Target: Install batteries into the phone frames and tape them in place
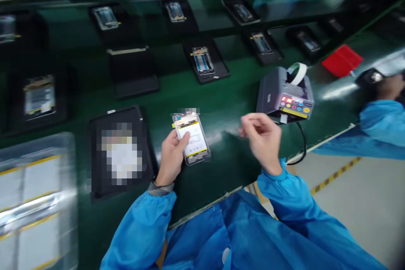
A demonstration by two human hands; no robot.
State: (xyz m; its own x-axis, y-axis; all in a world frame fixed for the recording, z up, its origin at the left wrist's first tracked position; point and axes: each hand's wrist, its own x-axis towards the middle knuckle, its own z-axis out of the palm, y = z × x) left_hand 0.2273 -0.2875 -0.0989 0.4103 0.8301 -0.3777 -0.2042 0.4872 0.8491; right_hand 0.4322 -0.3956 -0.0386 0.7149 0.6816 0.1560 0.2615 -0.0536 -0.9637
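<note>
My left hand [171,154] grips an open-backed phone [198,137] by its left edge, thumb lying over the white battery, probably to keep it steady while leaving the top and right side exposed. It sits in front of me, over the middle of the near worktop [221,177]. My right hand [265,141] is off to the right, thumb and fingers drawn together in a pinch; they are blurred, so I can't tell whether anything thin is between them. The tape dispenser [283,97] stands just beyond that hand, presumably for easy reach (its display glows red).

To my left lies a black tray [101,187], its contents masked, beside a clear plastic box [71,164]. The worktop is green and glossy; farther trays [221,72] carry phones, likely as padding. Beyond the near edge, a pale floor [357,202] shows striped tape [335,175].
</note>
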